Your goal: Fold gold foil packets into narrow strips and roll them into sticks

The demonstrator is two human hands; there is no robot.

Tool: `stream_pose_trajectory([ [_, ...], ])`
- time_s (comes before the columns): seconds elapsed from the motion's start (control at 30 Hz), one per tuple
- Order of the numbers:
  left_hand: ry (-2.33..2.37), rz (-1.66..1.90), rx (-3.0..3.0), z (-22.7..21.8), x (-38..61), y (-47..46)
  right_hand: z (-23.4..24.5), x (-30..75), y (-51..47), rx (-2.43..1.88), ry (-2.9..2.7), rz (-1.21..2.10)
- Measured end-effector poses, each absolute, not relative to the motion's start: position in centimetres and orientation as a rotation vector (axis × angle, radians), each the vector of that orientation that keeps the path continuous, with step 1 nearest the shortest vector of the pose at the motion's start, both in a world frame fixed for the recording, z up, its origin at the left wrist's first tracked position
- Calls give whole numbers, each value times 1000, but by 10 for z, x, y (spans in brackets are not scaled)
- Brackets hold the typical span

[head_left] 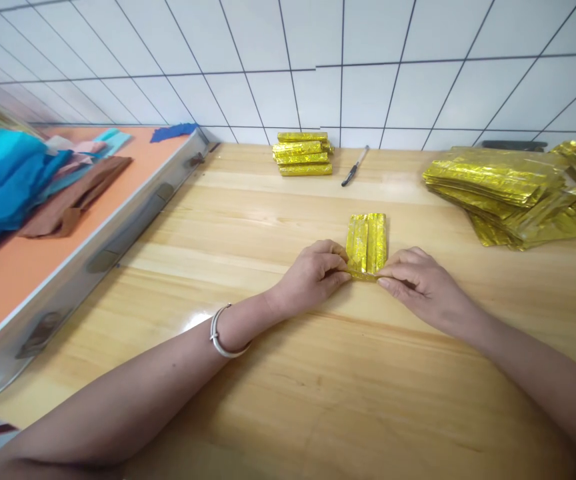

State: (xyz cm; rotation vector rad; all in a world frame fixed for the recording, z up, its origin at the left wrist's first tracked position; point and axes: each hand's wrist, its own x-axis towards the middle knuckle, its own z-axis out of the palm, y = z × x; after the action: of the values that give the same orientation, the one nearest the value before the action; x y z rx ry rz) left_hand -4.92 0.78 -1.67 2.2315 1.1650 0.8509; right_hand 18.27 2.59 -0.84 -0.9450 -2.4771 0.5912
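Note:
A shiny gold foil sheet (367, 241), creased in lengthwise folds, lies on the wooden table between my hands. My left hand (321, 270) pinches its near left corner, fingers closed. At the near right corner, my right hand (413, 280) grips the edge between thumb and fingers. The near edge looks turned up in a narrow fold. Farther back, against the wall, several rolled gold foil pieces (304, 159) are stacked. A large loose pile of flat gold foil sheets (498, 187) lies at the right.
A pen (355, 167) lies near the wall, right of the rolls. On the left stands an orange-topped surface with a raised grey edge (93, 260), bearing blue cloth-like material (8, 180) and a brown strip (81, 200). White tiles (368, 93) line the back of the table (248, 220).

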Motion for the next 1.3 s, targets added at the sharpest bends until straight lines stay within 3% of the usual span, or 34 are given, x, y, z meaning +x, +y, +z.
stream_pose_trajectory([
  [0.27,1414,784,2214,-13,-41,1,-8,179,27,-974,-2456,589],
  [1.3,1555,792,2295,-21,-40,-1,-6,172,29,-1122,-2508,506],
])
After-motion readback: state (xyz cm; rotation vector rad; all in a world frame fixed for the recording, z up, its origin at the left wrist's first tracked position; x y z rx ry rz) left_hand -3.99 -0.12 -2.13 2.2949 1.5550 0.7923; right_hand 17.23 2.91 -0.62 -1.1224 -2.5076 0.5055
